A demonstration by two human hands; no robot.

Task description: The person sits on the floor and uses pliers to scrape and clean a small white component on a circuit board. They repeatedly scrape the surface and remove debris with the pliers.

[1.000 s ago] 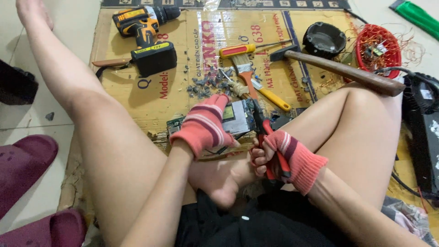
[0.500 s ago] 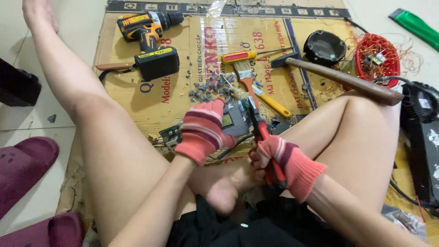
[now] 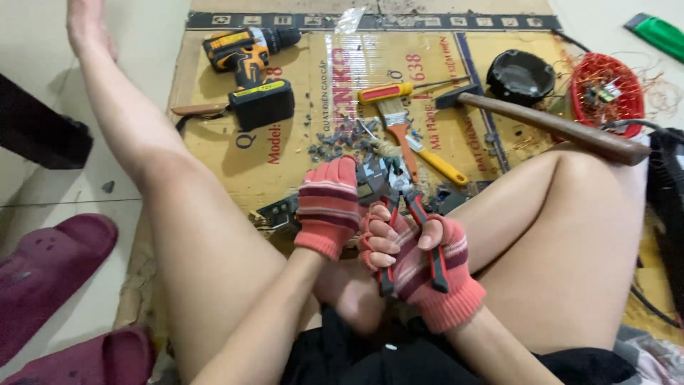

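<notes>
Against the frames a second earlier, the right hand has rolled over: its bare fingertips now face upward, wrapped shut around the red-and-black handles of the pliers, whose jaws point up-frame into the dark salvaged part; the grip looks reset for another bite. The left hand, in a striped fingerless glove, presses closed on that part at frame centre, above the cardboard sheet. The part is mostly hidden, dark and metallic.
</notes>
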